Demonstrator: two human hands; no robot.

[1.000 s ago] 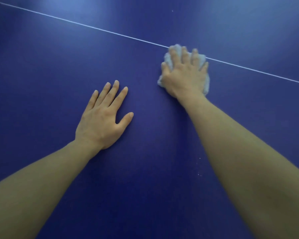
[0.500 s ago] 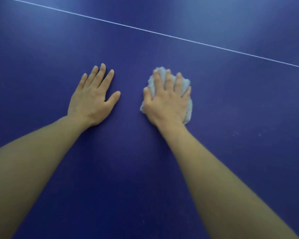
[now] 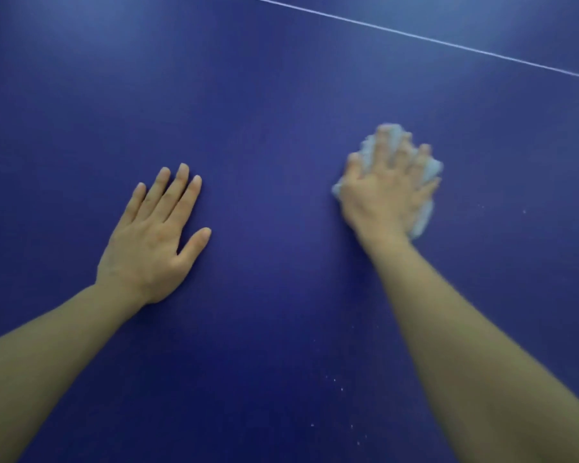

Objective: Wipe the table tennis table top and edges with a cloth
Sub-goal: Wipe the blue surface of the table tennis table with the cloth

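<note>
The dark blue table tennis table top (image 3: 274, 135) fills the view. My right hand (image 3: 386, 188) lies flat with spread fingers on a crumpled pale blue cloth (image 3: 427, 208), pressing it to the table at the right; the hand is blurred by motion. The cloth shows past the fingertips and along the hand's right side. My left hand (image 3: 154, 238) rests palm down on the bare table at the left, fingers straight, holding nothing.
A thin white line (image 3: 448, 43) crosses the table at the upper right. Small white specks (image 3: 341, 389) lie on the surface near my right forearm, and a few more (image 3: 523, 211) to the right of the cloth.
My right hand slid the cloth back from the white line toward me, then away to the right. The gap between my hands has widened. My left hand stays flat on the table.
</note>
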